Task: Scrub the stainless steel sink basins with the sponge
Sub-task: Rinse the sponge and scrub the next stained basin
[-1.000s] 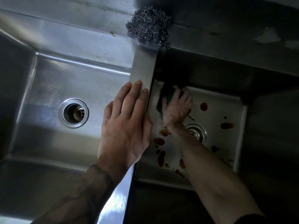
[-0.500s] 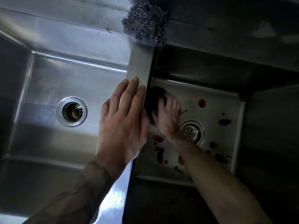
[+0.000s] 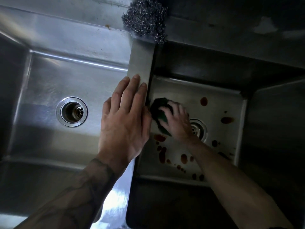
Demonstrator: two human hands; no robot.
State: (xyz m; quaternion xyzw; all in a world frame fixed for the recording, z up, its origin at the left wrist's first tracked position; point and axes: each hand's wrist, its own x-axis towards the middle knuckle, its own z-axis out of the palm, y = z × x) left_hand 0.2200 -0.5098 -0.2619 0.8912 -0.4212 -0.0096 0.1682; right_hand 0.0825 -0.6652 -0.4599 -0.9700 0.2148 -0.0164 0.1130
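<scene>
Double stainless sink fills the frame. Left basin [image 3: 49,76], left half of frame: bright, no marks that I can make out, open drain [image 3: 72,111] at its centre. Right basin [image 3: 219,100], right half: in heavier shadow, floor spotted. Divider [image 3: 141,63] between the two runs from upper centre down to lower centre. Left hand [image 3: 125,123] lies flat on the divider at frame centre, fingers straight and together, holding nothing, apparently bracing. Right hand [image 3: 179,125] is down in the right basin, just right of centre, fingers bent over the dark green sponge [image 3: 159,109], gripping it and pressing it to the basin floor close against the divider-side wall. Wad of steel wool [image 3: 145,22] sits on the rim at top centre, nothing touching it. Strainer [image 3: 200,129] partly hidden behind the right wrist. Brown stains [image 3: 162,156] scattered below the sponge toward lower centre, more along the right edge and upper right of the floor. Judgement: scrub of the right basin under way, most spots not yet reached. To do it well: firm downward pressure, short overlapping strokes from the wall toward the strainer, take the cluster just below the sponge next, work the seam where floor meets wall, lean on the braced hand.
</scene>
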